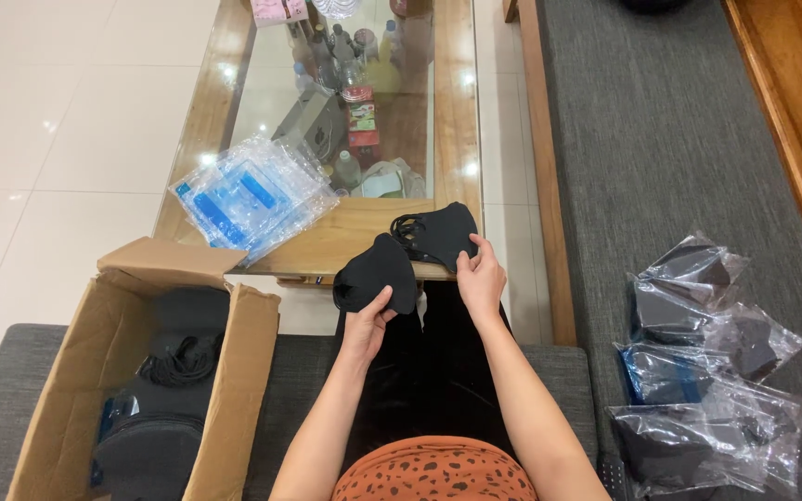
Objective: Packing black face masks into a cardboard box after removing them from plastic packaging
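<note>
At centre frame I see two hands and two black fabric masks. My left hand [367,327] is closed in a pinch on the lower edge of the first black mask [376,274], which it holds up just off the near edge of the wooden table [355,237]. My right hand [481,277] rests with curled fingers on the second black mask [438,234], pressing it against the table's near right corner; I cannot tell whether it fully grips the cloth. The two masks overlap slightly at centre. On the table, left of the masks, lies one stack of clear plastic sleeves [251,195] with blue print, its corner close to the table edge; bare wood separates it from the masks. At lower left stands one open cardboard box [234,371], flaps up, holding a pile of further black masks too bunched to count. At right, on the grey cushion [661,139], I count about five bagged masks [707,362] in clear packets, well apart from both hands. A wide strip of bare cushion lies above them.
</note>
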